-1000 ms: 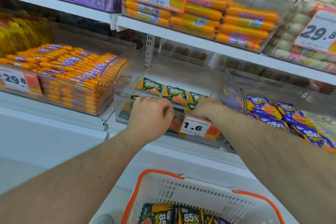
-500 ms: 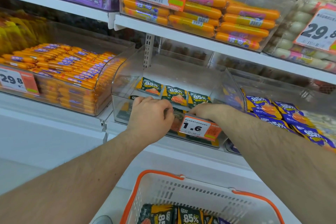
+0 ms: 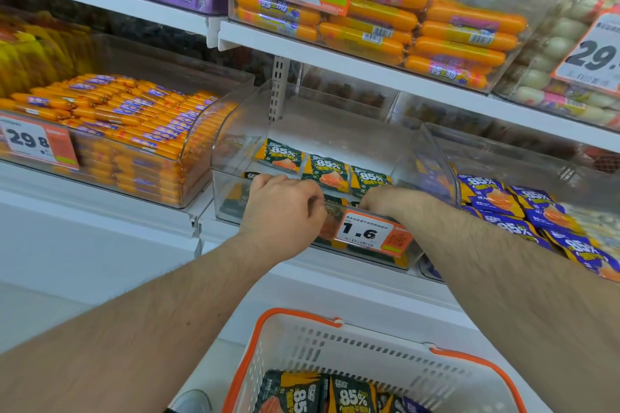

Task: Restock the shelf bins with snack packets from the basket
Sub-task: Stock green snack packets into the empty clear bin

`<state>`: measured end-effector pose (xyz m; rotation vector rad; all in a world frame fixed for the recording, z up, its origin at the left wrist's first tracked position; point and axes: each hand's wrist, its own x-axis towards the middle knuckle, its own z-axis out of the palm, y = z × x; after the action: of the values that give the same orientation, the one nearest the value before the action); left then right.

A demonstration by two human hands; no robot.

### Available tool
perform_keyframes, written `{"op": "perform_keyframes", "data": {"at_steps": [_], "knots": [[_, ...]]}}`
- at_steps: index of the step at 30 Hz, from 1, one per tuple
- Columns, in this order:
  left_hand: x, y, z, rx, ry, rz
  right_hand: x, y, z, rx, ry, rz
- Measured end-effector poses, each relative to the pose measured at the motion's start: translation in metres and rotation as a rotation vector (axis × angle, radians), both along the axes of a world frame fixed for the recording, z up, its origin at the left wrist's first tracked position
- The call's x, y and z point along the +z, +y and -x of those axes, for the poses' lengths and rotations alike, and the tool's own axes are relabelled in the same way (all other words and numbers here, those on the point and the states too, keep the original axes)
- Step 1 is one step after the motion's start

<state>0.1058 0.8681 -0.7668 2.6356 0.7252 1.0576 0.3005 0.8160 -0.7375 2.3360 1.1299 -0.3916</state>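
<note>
Seen from above: both forearms reaching into a clear plastic shelf bin on the middle shelf. Left hand knuckles-up over the bin's front rim, fingers curled down inside, grasp hidden. Right hand low behind the rim, fingers out of sight, grip impossible to tell. Three green and orange "85%" snack packets in a row just behind the hands. Orange 1.6 price tag on the bin front. Below, white basket with orange rim holding more packets
</note>
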Motion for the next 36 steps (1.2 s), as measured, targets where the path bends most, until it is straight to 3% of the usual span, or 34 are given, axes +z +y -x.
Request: {"op": "perform_keyframes", "data": {"at_steps": [4, 6, 8, 10, 12, 14, 17, 21, 24, 27, 29, 32, 36], "knots": [[-0.001, 0.0, 0.001, -0.003, 0.027, 0.002, 0.01, -0.007, 0.006, -0.014, 0.067, -0.003], [0.001, -0.002, 0.004, -0.023, -0.076, -0.063, 0.025, -0.012, 0.01, -0.031, 0.06, -0.052], [0.008, -0.01, 0.008, -0.093, -0.261, -0.19, 0.038, -0.025, 0.023, -0.045, 0.014, -0.345], [0.016, -0.023, 0.012, -0.237, -0.252, -0.076, 0.037, -0.046, 0.044, 0.004, -0.11, -0.928], [0.022, -0.036, 0.018, -0.343, 0.051, 0.231, 0.019, -0.072, 0.072, 0.25, -0.236, -1.435], [0.012, -0.04, 0.018, -0.426, 0.514, 0.359, -0.019, -0.096, 0.091, 0.472, -0.235, -1.593], [-0.014, -0.045, 0.015, -0.525, 1.007, 0.327, -0.098, -0.119, 0.105, 0.317, -0.023, -1.509], [-0.043, -0.053, 0.014, -0.596, 1.247, 0.307, -0.194, -0.139, 0.117, -0.254, 0.391, -1.046], [-0.049, -0.061, 0.013, -0.592, 1.291, 0.272, -0.241, -0.142, 0.128, -0.631, 0.626, -0.7], [-0.049, -0.063, 0.013, -0.587, 1.292, 0.28, -0.266, -0.139, 0.145, -0.801, 0.589, -0.446], [-0.05, -0.061, 0.013, -0.576, 1.312, 0.284, -0.277, -0.136, 0.158, -0.949, 0.654, -0.418], [-0.052, -0.056, 0.012, -0.548, 1.299, 0.282, -0.29, -0.132, 0.165, -1.151, 0.772, -0.537], [-0.054, -0.053, 0.011, -0.536, 1.306, 0.284, -0.293, -0.13, 0.161, -1.059, 0.751, -0.497]]}}
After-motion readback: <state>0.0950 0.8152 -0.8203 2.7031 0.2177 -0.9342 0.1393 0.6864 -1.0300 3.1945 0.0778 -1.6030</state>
